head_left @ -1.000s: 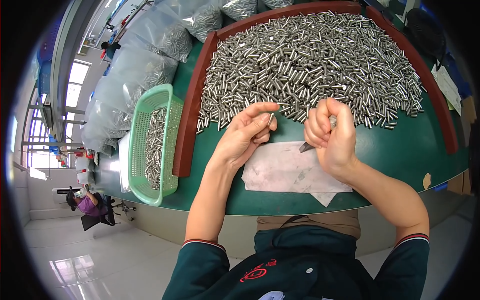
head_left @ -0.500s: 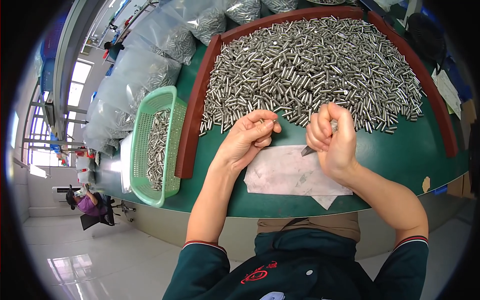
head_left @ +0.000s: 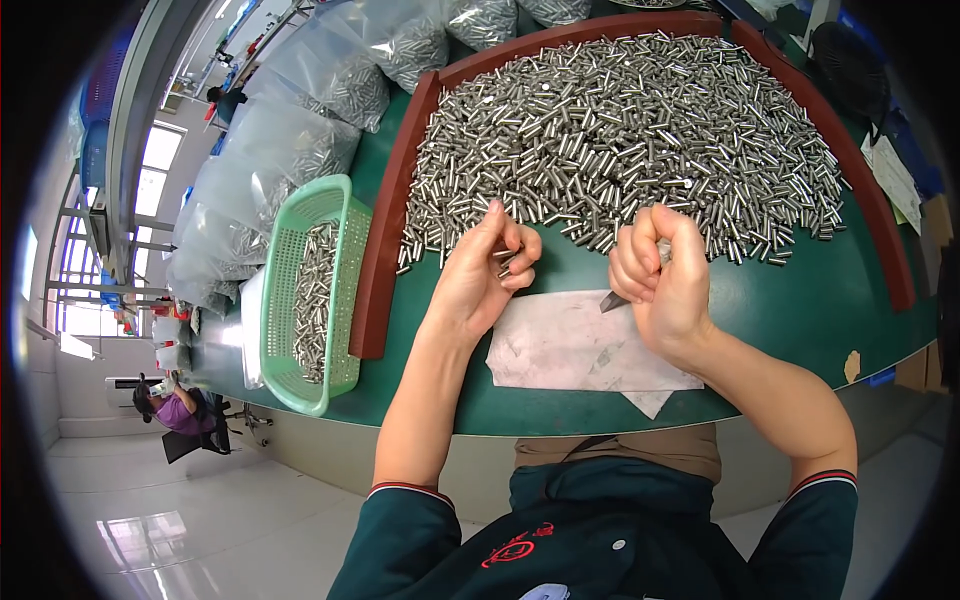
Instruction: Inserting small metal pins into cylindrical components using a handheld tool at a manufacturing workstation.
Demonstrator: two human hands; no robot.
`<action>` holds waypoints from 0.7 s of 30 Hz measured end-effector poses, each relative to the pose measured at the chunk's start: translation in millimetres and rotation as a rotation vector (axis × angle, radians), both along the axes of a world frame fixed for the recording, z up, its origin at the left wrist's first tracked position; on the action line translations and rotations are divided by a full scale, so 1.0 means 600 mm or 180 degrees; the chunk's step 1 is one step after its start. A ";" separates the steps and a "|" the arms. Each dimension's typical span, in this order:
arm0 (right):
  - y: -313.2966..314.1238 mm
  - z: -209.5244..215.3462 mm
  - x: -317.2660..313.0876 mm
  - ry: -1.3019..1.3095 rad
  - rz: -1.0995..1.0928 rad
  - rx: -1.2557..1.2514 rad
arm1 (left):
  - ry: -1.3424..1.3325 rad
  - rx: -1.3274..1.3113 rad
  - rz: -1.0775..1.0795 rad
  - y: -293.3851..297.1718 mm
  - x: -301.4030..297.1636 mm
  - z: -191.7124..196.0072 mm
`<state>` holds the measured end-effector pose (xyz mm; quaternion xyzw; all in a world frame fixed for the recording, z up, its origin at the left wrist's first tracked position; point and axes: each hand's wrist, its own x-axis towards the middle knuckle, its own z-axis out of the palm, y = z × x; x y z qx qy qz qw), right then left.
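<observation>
My left hand (head_left: 485, 268) hovers over the bench by the near edge of a wide heap of short, shiny metal pins (head_left: 620, 130). Its fingers are curled, the thumb is raised apart from them, and a bit of metal like one of the pins shows in the curl. To its right, my right hand (head_left: 664, 275) is closed in a fist around a dark, pointed tool (head_left: 613, 301). Only the tool's tip sticks out below the fingers; the fist hides the rest. A stained whitish cloth (head_left: 570, 345) lies below both hands.
A dark red wooden frame (head_left: 392, 210) borders the heap. Left of it stands a light green plastic basket (head_left: 348, 300) partly filled with pins. Clear bags (head_left: 300, 150) of pins line the left and back. A black fan (head_left: 850, 70) stands far right. A seated person (head_left: 180, 410) is at far left.
My left thumb has lifted away from the curled fingers, and that hand has shifted slightly left. My right hand has barely moved and keeps its grip on the tool.
</observation>
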<state>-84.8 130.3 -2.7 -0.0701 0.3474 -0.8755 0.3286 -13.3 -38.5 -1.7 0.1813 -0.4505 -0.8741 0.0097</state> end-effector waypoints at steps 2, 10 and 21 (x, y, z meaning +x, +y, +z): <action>0.001 0.000 0.000 0.0034 0.0035 -0.0019 | 0.0139 -0.0742 -0.0088 -0.005 -0.005 -0.008; -0.001 0.000 0.001 0.0051 0.0035 -0.0053 | -0.0036 -0.5192 0.0262 0.025 -0.028 -0.022; 0.002 -0.001 -0.002 0.0009 0.0040 -0.0060 | 0.0030 -0.0532 -0.0436 -0.002 -0.008 -0.010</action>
